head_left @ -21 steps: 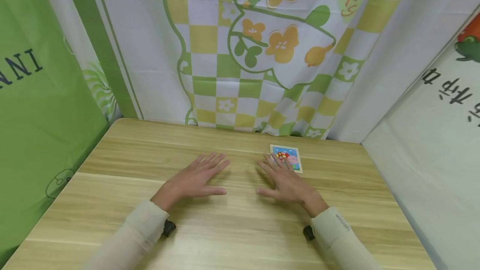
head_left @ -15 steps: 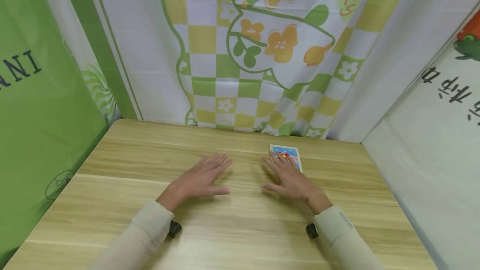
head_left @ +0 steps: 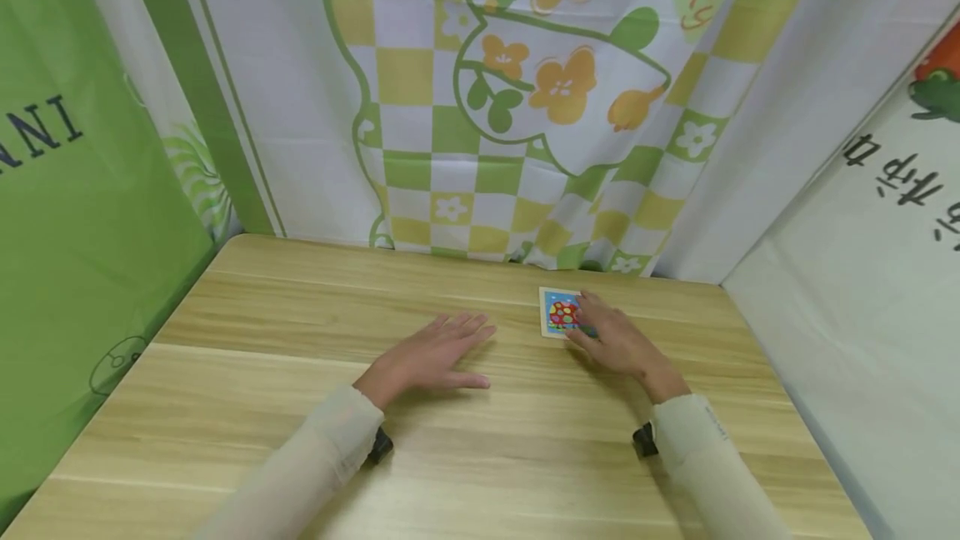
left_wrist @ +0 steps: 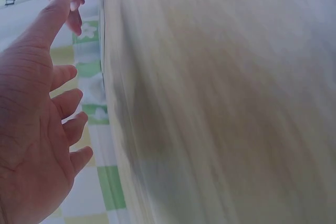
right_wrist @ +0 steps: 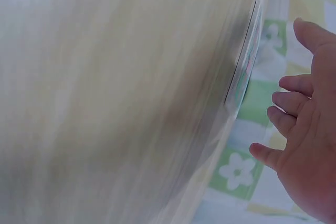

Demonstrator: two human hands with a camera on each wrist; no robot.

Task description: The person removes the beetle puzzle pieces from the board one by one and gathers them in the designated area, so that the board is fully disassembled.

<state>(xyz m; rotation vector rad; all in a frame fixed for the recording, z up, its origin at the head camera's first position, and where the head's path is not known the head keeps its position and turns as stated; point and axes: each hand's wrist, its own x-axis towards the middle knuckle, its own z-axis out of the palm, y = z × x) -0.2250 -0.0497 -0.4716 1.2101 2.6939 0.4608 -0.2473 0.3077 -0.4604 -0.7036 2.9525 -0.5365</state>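
Observation:
A small square picture board, pale-edged with a red spotted ladybird on blue, lies flat towards the back of the wooden table. My right hand is over its right part and hides that side in the head view. From the right wrist, the board shows as a thin slab on the tabletop, with the fingers of my right hand spread above it and apart from it. My left hand hovers left of the board, its fingers extended and the thumb held away. Nothing is in the left palm.
The wooden tabletop reaches back to a green and white checked curtain. A green cloth hangs at the left, a white printed one at the right. Dark wrist devices sit under both pale sleeves.
My right hand has shifted right, from the board's lower left to over its right side, uncovering the ladybird. My left hand has moved right as well. The board has stayed put.

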